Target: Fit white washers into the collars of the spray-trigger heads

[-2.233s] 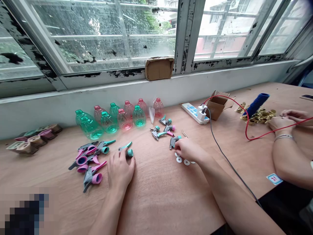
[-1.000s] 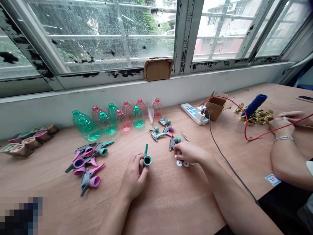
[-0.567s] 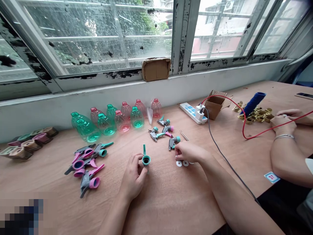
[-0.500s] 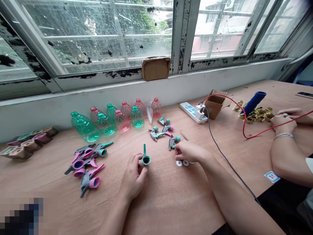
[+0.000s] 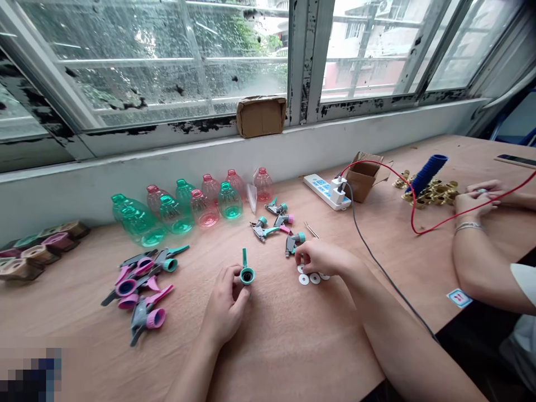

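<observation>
Lifted since, teal sprayer head [image 5: 246, 272] sits pinched by left hand [image 5: 226, 304].

We count nine small plastic bottles [image 5: 196, 209] by the wall: five green and four pink. To the left lies a heap of trigger heads [image 5: 140, 285], about six, though they overlap too much for a sure count. Four more trigger heads [image 5: 274, 223] lie scattered in the middle, and one green trigger head [image 5: 246, 269] stands apart. We see three white washers [image 5: 310, 277] on the table, one power strip [image 5: 324, 190], one open cardboard box [image 5: 363, 176] and one blue ribbed tube [image 5: 427, 173].
</observation>
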Action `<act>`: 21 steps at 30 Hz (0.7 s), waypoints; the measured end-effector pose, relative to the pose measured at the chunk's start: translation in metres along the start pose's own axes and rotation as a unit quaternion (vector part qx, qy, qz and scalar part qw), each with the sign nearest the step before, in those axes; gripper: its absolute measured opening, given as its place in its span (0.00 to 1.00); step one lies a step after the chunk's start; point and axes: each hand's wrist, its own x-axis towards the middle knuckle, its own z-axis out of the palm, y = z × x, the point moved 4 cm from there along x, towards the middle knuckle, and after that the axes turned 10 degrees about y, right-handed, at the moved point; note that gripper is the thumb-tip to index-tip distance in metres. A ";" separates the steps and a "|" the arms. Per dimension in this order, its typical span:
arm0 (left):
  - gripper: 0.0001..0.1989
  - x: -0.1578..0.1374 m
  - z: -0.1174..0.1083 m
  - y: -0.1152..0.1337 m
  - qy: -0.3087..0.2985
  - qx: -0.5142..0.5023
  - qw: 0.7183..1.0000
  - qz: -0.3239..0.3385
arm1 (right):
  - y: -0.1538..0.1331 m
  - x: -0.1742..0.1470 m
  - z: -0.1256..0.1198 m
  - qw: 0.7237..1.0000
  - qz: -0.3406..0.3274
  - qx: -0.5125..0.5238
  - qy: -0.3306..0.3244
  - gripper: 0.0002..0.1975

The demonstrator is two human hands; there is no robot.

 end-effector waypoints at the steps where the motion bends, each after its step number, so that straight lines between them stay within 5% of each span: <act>1: 0.07 0.000 0.000 0.000 -0.004 -0.001 1.000 0.000 | 0.001 0.000 0.001 1.000 -0.002 -0.004 -0.001 0.08; 21: 0.09 -0.001 0.003 -0.003 0.000 -0.029 0.999 -0.024 | 0.009 0.002 0.012 0.999 0.001 -0.017 -0.032 0.06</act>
